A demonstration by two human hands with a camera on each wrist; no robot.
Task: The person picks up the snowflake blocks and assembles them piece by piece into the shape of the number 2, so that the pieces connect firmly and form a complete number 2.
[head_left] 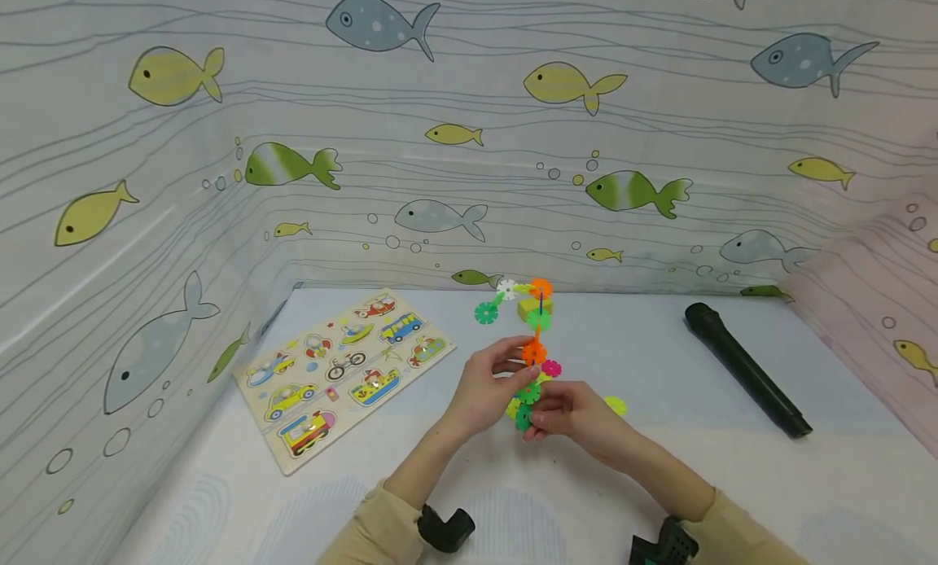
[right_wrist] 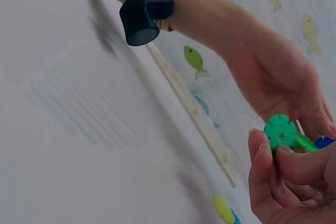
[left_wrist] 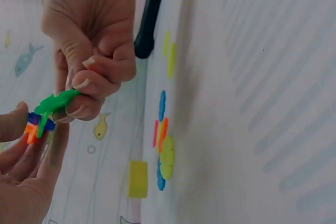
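Note:
A chain of notched plastic snowflake discs, with an orange disc [head_left: 541, 288] and a white disc [head_left: 506, 288] at its far end, rises in front of me between both hands. My left hand [head_left: 485, 387] pinches the chain near its lower orange disc [head_left: 534, 353], thumb against fingers. My right hand [head_left: 586, 422] holds the green disc [right_wrist: 280, 131] at the near end between thumb and fingers. In the left wrist view, a blue disc [left_wrist: 48, 125] joins this green end to an orange piece, partly hidden by the left fingers. Both hands are above the table.
Several loose discs, among them a yellow one [left_wrist: 167, 157] and a pink one [head_left: 552, 369], lie beyond the hands. Behind the chain stands a yellow block [left_wrist: 138, 179]. A wooden vehicle puzzle board [head_left: 344, 382] lies left, a black microphone-like stick [head_left: 747, 370] right.

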